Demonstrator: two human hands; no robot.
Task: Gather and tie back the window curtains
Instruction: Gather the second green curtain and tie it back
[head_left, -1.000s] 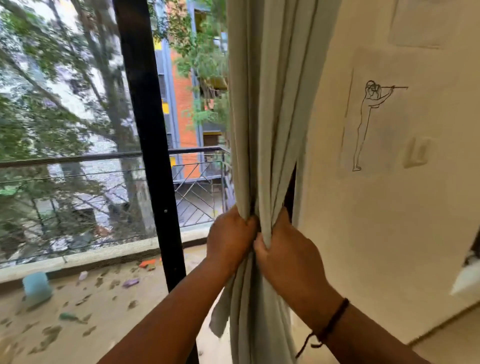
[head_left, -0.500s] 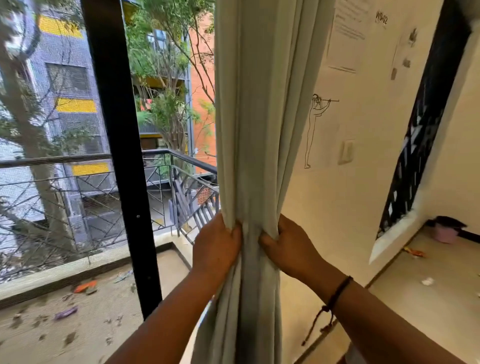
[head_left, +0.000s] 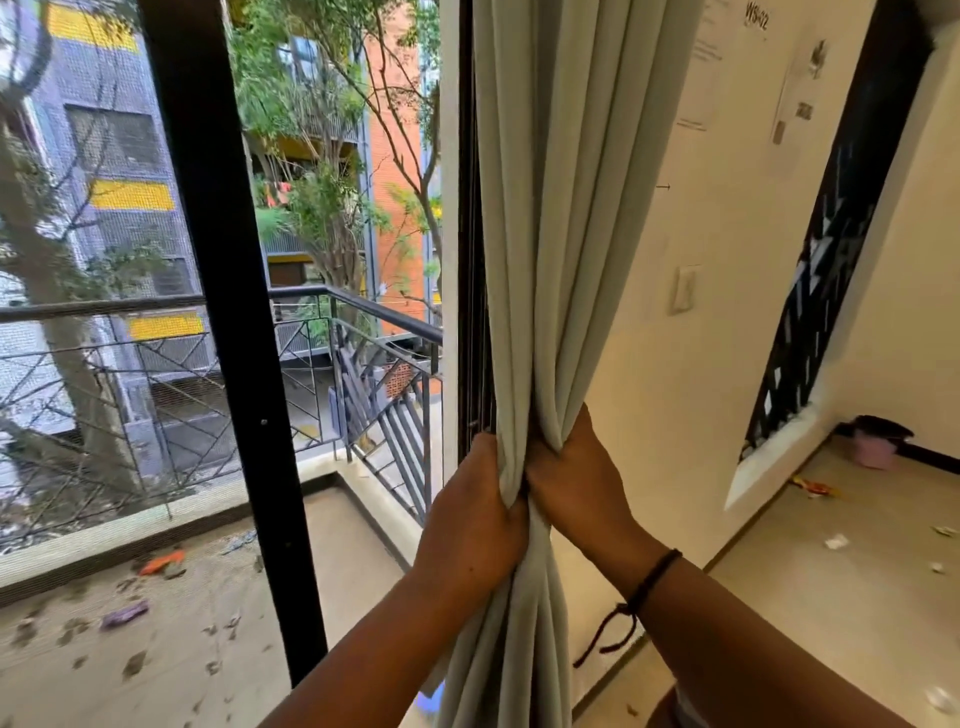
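Both forearms reach up from the bottom edge and meet at the pale grey-green curtain (head_left: 540, 218). The left hand (head_left: 475, 514) wraps the left side of the bunched cloth, its fingers curled round behind the folds and out of sight, with the back of the hand facing the camera. The right hand (head_left: 574, 483) grips the same bunch from the right, touching the left hand; its fingers are also curled into the fabric and hidden by it. A dark cord bracelet (head_left: 649, 587) circles the right wrist, its loose ends dangling below.

The curtain hangs in long vertical pleats against the right side of the window, beside the cream wall (head_left: 691, 364). It is pinched to a narrow waist at the hands and spreads again below them.

Left of the curtain stands a black window frame post (head_left: 223, 312), with a balcony floor strewn with dry leaves and a black railing (head_left: 363, 306) beyond. Far right, on the room floor against the wall, sits a small pink bucket (head_left: 875, 449); its contents cannot be made out. Trees and buildings fill the distance.
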